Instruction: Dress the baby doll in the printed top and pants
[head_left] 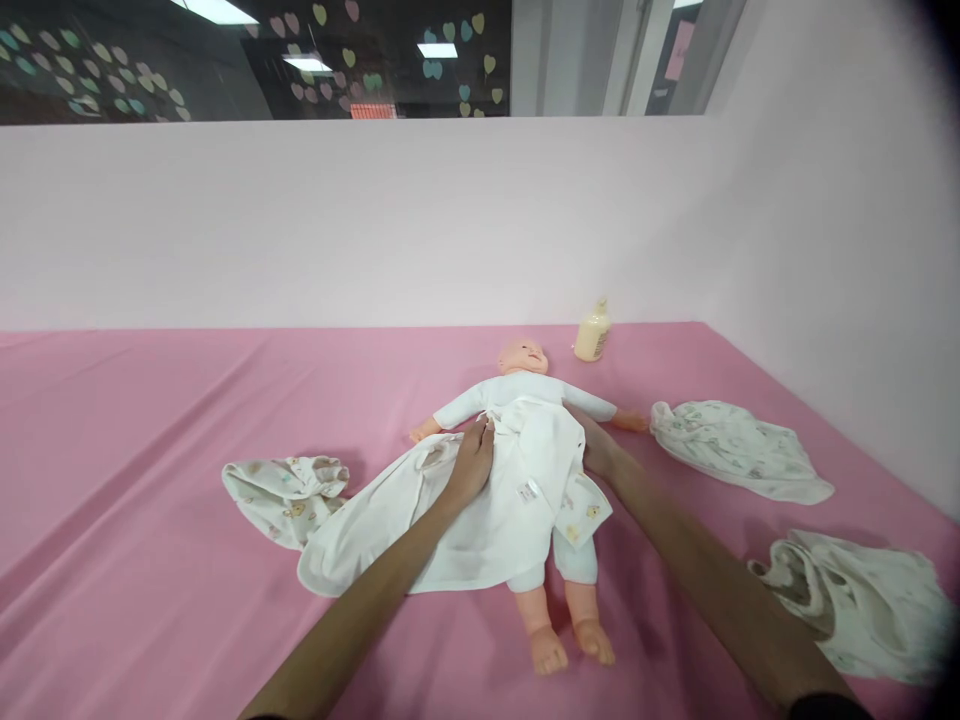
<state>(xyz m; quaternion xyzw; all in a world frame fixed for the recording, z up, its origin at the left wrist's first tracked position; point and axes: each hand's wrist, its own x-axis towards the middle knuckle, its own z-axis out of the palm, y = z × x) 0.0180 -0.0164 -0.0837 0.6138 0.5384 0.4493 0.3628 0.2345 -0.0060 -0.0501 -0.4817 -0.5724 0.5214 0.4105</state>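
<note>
A baby doll [459, 407] lies on its back in a white long-sleeved outfit, head toward the wall. Over its belly and upper legs spreads a white baby garment [487, 545], with a small tag showing and a bear-printed corner at the right. My left hand [472, 463] is closed on the garment's upper part near the doll's chest, fingers bent into the cloth. At the garment's right edge, beside the doll's torso, is my right hand [596, 447]; its fingers are hidden by the fabric and the doll.
A pink sheet [150, 480] covers the surface. At the left lies a bear-printed cloth [281, 490], partly against the garment. Two more printed cloths, one farther back [739, 450] and one nearer [877, 600], are at the right. A pale yellow pump bottle [592, 337] stands near the white wall [337, 220].
</note>
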